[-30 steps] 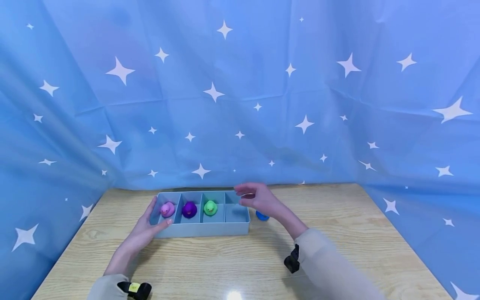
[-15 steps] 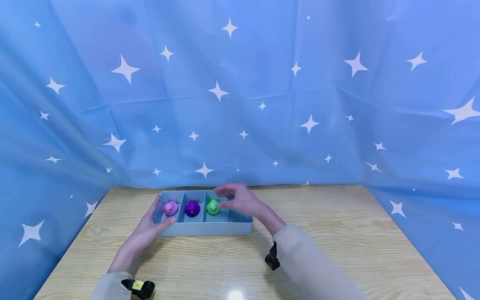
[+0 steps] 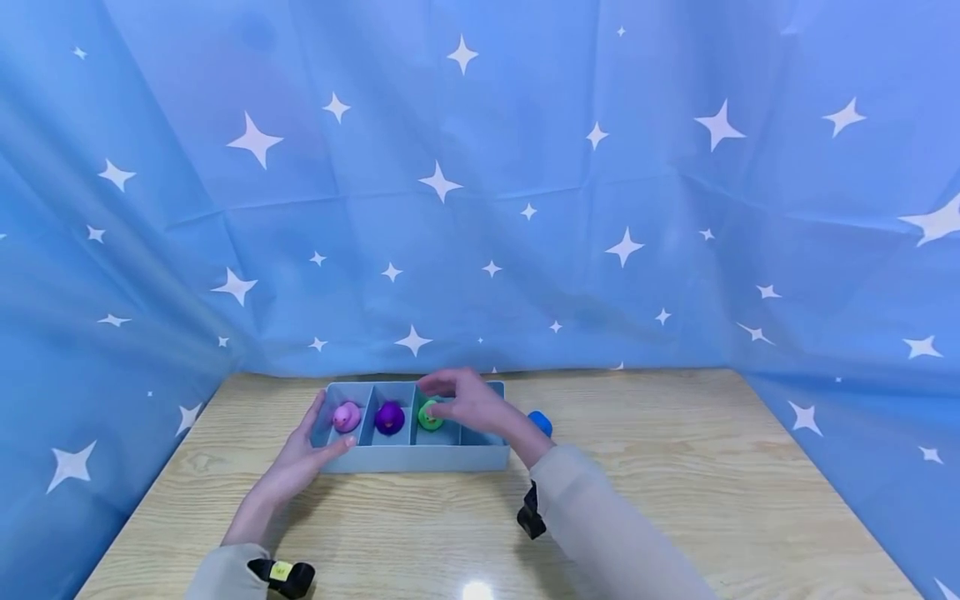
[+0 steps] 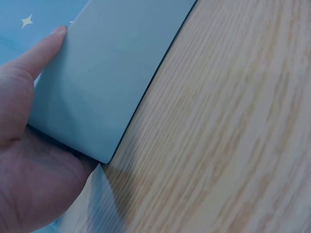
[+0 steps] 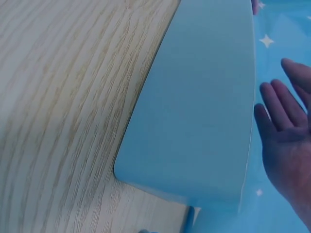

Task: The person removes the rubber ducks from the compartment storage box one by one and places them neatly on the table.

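A light blue-grey divided box (image 3: 420,458) sits on the table. A pink rubber duck (image 3: 347,417), a purple rubber duck (image 3: 389,418) and a green rubber duck (image 3: 430,416) occupy its compartments from the left, one in each. My left hand (image 3: 296,458) holds the box's left end, thumb over the front rim; the left wrist view shows the palm against the box's end wall (image 4: 107,82). Above the green duck hovers my right hand (image 3: 472,404), thumb and fingers apart. In the right wrist view, that hand (image 5: 289,131) has nothing between its fingers. It partly covers the green duck and the rightmost compartment.
A blue object (image 3: 540,422) lies on the wooden table (image 3: 675,467) just right of the box, partly behind the right wrist. Its kind is unclear. A blue star-patterned curtain (image 3: 525,167) hangs behind the table and along both sides.
My right hand has moved left, from over the rightmost compartment to over the green duck. The left hand has kept its hold on the box. The view has shifted slightly.
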A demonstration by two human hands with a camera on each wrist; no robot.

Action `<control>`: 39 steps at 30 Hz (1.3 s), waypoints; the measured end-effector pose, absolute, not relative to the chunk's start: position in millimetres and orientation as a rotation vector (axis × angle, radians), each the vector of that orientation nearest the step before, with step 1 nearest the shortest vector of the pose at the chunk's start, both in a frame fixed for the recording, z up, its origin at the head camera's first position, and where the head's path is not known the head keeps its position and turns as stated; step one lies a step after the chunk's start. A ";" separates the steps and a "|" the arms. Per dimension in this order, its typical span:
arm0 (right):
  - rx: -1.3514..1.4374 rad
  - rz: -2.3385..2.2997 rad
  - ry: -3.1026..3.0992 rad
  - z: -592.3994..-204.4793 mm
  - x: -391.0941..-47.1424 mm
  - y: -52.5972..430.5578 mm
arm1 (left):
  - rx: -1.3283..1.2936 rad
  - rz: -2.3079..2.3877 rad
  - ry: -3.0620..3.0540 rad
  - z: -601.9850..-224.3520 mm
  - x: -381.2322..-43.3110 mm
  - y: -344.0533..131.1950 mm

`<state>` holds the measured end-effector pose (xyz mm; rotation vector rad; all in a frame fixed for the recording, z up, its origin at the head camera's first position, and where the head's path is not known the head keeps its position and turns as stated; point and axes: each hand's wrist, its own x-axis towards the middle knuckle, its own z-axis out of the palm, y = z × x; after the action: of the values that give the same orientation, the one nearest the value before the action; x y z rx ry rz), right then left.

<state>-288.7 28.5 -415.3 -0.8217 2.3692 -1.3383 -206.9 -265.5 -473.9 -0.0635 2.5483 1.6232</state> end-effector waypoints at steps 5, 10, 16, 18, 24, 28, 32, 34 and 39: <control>-0.834 -1.315 2.362 -416.6 -289.3 24.5 | -0.085 1.619 2.541 -474.8 -205.8 -265.4; -0.838 -1.279 2.392 -417.3 -292.4 24.1 | -0.078 1.616 2.548 -475.6 -209.3 -265.7; -0.851 -1.160 2.466 -421.1 -294.4 23.2 | -0.087 1.613 2.549 -477.3 -209.6 -266.9; -0.854 -1.125 2.487 -422.0 -294.6 22.8 | -0.086 1.608 2.551 -477.3 -209.6 -266.8; -0.872 -1.083 2.515 -424.4 -297.6 22.0 | -0.073 1.620 2.553 -476.3 -208.8 -265.3; -0.888 -1.036 2.544 -426.4 -299.6 22.4 | -0.065 1.623 2.552 -476.5 -207.8 -264.5; -0.926 -0.973 2.576 -427.5 -302.3 22.6 | -0.070 1.618 2.557 -476.5 -207.5 -264.6; -0.948 -0.937 2.590 -428.4 -304.2 22.8 | -0.073 1.618 2.556 -476.7 -207.6 -264.8; -1.007 -0.806 2.637 -432.3 -307.0 22.4 | -0.073 1.629 2.545 -478.8 -208.6 -266.3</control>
<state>-307.0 22.4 -432.3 -1.0069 2.6369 -0.8064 -208.6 -266.3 -478.8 -0.0729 2.5445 1.6286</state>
